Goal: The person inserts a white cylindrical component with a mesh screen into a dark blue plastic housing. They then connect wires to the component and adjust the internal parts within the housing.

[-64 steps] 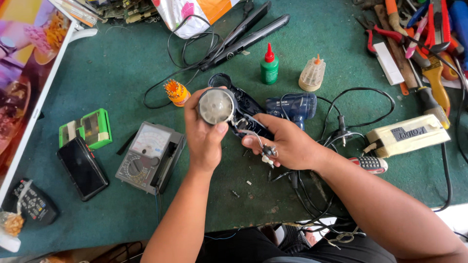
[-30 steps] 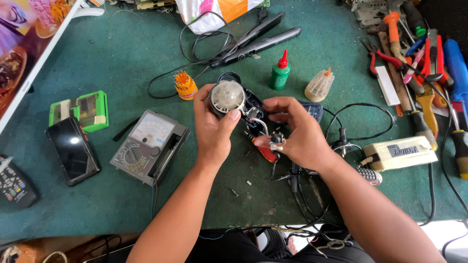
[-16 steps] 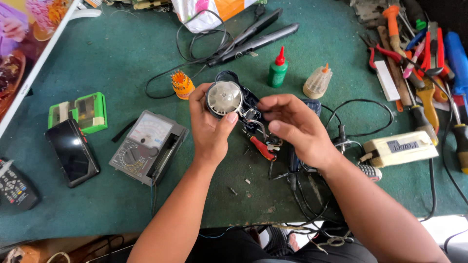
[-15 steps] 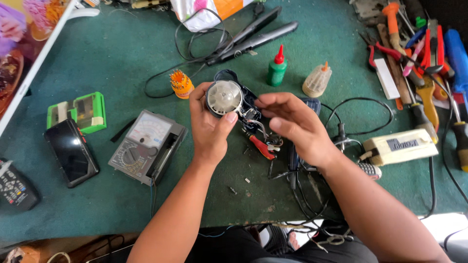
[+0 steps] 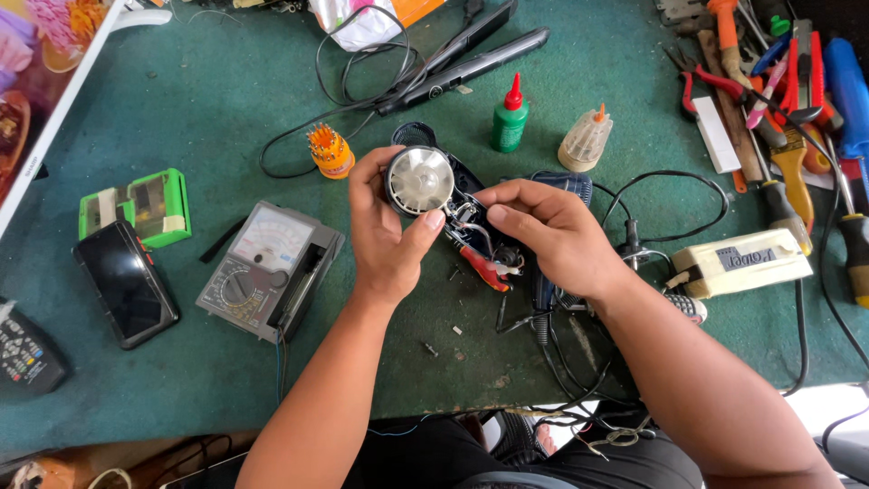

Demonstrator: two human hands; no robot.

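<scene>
Left hand [image 5: 385, 231]: I am gripping the round silver fan end [image 5: 420, 180] of an opened hair dryer, thumb closed under it, fingers wrapped behind, holding it just above the desk [image 5: 181, 380].

Right hand [image 5: 552, 237]: I am pinching at the bundle of wires [image 5: 475, 226] coming out behind the fan, fingertips narrowed on them. Half a second ago this hand was sitting a little higher over the same wires; it is now lying lower and closer to the left thumb, so the work is staying on the wiring, not moving to another part.

Beneath the hands: a red-handled tool [image 5: 480, 268] and a few loose screws [image 5: 457, 330] are lying on the desk.

Further out, left: a grey meter [image 5: 267, 272], a black phone [image 5: 125, 282], a green box [image 5: 136, 206].

Further out, top: an orange bit holder [image 5: 329, 151], a green bottle [image 5: 510, 118], a clear bottle [image 5: 584, 140], a black hair straightener [image 5: 471, 56].

Far right: a cream box [image 5: 742, 263] and a heap of screwdrivers and pliers [image 5: 787, 100].
</scene>
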